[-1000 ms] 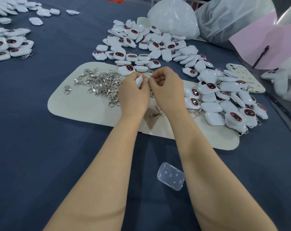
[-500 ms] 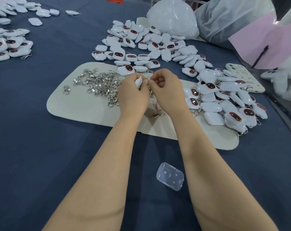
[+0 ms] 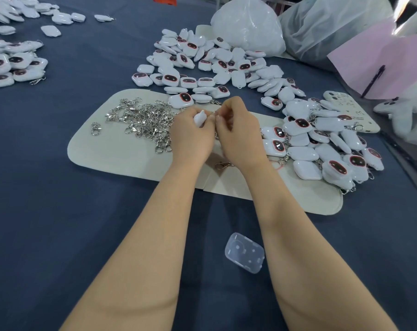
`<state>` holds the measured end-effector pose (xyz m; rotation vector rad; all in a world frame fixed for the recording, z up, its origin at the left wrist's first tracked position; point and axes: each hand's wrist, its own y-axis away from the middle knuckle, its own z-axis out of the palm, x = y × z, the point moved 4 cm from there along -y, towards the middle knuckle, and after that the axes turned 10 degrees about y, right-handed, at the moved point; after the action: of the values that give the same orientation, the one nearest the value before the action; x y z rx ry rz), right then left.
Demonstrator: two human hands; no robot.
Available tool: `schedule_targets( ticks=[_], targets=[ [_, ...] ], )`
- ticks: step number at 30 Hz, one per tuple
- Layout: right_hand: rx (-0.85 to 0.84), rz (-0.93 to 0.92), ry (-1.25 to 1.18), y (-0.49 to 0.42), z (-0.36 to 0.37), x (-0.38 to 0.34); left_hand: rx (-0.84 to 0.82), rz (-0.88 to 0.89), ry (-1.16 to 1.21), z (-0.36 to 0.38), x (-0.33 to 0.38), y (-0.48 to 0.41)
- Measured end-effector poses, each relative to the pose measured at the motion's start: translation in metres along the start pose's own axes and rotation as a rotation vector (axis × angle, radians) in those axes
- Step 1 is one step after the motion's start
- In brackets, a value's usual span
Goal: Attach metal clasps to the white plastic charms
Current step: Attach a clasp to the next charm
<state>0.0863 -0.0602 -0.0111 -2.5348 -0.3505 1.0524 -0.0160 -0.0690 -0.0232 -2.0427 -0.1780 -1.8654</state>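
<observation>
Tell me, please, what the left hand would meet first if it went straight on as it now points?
Probably the loose white charms at the far edge of the mat, just beyond the left hand and its held charm; depth is unclear.

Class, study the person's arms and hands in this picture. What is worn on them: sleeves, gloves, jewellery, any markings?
Nothing worn shows. The left hand and right hand are bare, without gloves, and no rings can be seen. Both forearms are uncovered down to the picture's lower edge: no sleeves, watch, bracelet or markings in view.
</observation>
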Motion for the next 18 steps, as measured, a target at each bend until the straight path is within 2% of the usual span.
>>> schedule_targets(
  ticks=[5, 9, 12, 18],
  targets=[
    [0.04, 0.056, -0.015, 0.0, -0.002, 0.003, -0.027, -0.03, 0.043, 0.001, 0.001, 0.001],
    [0.073, 0.105, 0.004, -0.002, -0.007, 0.009, -0.025, -0.128, 0.14, 0.001, 0.0, 0.002],
    [0.059, 0.125, 0.009, -0.001, -0.008, 0.012, -0.087, -0.188, 0.229, 0.006, 0.001, 0.005],
    [0.061, 0.119, 0.046, -0.001, -0.01, 0.013, -0.156, -0.095, 0.161, 0.005, 0.003, 0.005]
  ],
)
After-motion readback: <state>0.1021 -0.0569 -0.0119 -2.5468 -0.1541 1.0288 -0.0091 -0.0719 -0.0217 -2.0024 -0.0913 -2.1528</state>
